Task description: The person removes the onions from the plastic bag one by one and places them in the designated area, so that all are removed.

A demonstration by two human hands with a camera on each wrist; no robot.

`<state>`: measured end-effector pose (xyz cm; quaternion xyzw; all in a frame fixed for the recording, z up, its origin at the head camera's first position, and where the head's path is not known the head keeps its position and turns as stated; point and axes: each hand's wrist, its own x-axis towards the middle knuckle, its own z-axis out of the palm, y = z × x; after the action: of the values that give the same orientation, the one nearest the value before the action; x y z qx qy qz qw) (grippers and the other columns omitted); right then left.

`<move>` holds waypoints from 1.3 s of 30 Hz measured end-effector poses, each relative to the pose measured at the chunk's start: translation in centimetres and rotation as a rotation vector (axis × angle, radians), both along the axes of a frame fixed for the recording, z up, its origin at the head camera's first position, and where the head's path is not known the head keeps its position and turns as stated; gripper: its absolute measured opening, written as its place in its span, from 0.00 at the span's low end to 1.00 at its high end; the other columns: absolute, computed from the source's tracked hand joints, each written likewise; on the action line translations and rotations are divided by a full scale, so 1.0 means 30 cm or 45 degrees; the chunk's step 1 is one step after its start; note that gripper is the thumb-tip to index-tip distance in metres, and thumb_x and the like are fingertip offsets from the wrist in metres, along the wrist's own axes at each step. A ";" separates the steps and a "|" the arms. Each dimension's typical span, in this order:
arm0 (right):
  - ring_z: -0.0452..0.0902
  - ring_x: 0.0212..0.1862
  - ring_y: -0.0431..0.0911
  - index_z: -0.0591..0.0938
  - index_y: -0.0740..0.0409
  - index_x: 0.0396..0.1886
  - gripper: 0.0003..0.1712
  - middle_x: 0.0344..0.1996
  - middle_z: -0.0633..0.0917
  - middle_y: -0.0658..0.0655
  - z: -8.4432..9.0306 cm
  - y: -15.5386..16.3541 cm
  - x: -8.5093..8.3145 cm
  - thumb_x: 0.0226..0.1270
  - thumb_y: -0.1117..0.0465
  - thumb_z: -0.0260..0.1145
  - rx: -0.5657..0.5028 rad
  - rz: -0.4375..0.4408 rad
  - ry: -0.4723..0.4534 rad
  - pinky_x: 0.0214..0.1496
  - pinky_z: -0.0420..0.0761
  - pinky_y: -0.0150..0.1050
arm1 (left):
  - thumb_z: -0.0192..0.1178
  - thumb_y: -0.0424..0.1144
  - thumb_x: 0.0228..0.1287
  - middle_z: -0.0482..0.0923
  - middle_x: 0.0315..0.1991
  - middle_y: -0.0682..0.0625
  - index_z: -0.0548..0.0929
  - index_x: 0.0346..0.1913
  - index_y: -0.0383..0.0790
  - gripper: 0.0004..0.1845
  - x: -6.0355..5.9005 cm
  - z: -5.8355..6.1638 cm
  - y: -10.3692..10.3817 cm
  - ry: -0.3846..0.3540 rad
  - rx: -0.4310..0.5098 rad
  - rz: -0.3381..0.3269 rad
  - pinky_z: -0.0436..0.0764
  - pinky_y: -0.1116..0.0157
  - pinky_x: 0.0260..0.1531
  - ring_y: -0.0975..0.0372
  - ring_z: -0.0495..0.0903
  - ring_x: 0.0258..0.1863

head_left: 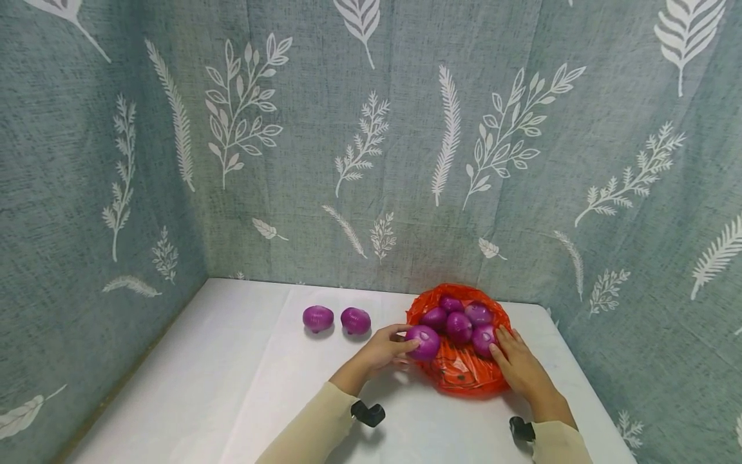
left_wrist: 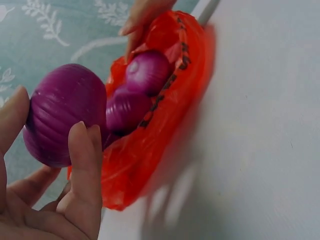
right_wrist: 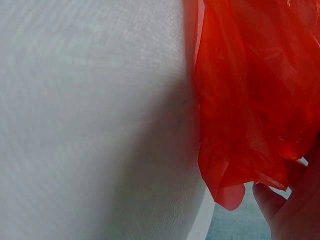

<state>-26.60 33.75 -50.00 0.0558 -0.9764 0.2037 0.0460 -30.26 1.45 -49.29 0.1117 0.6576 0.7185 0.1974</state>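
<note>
Several purple onions lie in a crumpled red plastic bag (head_left: 464, 377), its mouth rolled open. My left hand (head_left: 384, 348) holds one purple onion (head_left: 423, 342) between thumb and fingers at the left rim. In the left wrist view that onion (left_wrist: 65, 115) is in front of the bag (left_wrist: 135, 170), raised toward the camera. At the opposite rim my right hand (head_left: 518, 365) grips the bag's edge, thumb and fingertips beside an onion (head_left: 484, 339). Red plastic (right_wrist: 245, 115) fills much of the right wrist view and hides part of that hand's fingers.
Two more purple onions (head_left: 318, 318) sit side by side on the white table (head_left: 232, 361), left of the bag. A green leaf-patterned cloth (head_left: 371, 142) hangs behind the table and along both sides. A black band (head_left: 368, 413) is on the left wrist.
</note>
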 end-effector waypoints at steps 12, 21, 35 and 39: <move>0.41 0.73 0.67 0.55 0.67 0.74 0.41 0.73 0.56 0.69 0.009 -0.006 0.004 0.77 0.41 0.45 -0.002 0.006 0.016 0.68 0.48 0.67 | 0.67 0.38 0.63 0.73 0.51 0.36 0.67 0.70 0.40 0.34 -0.001 0.002 -0.045 -0.016 0.054 -0.014 0.83 0.50 0.38 0.47 0.84 0.40; 0.42 0.73 0.66 0.57 0.68 0.74 0.40 0.72 0.57 0.69 -0.006 -0.001 0.001 0.78 0.42 0.46 -0.005 0.028 0.048 0.68 0.49 0.66 | 0.65 0.37 0.65 0.71 0.56 0.34 0.65 0.69 0.34 0.32 0.001 -0.009 -0.076 0.014 0.126 -0.019 0.81 0.45 0.42 0.41 0.82 0.43; 0.41 0.73 0.66 0.55 0.67 0.74 0.42 0.73 0.55 0.70 -0.004 -0.004 0.002 0.77 0.39 0.44 -0.005 0.001 -0.006 0.67 0.48 0.68 | 0.67 0.46 0.62 0.77 0.49 0.38 0.69 0.63 0.32 0.32 -0.008 0.005 -0.134 0.002 0.028 0.117 0.82 0.48 0.41 0.50 0.85 0.36; 0.40 0.73 0.66 0.55 0.67 0.74 0.42 0.73 0.55 0.70 -0.001 -0.007 0.003 0.77 0.39 0.44 -0.004 -0.001 -0.011 0.67 0.47 0.68 | 0.67 0.52 0.60 0.78 0.48 0.40 0.72 0.62 0.34 0.35 -0.008 0.008 -0.153 0.007 -0.043 0.150 0.83 0.52 0.42 0.53 0.84 0.38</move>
<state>-26.51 33.54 -50.03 0.0545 -0.9762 0.2057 0.0418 -30.50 -3.15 -49.06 0.0715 0.6755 0.7174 0.1548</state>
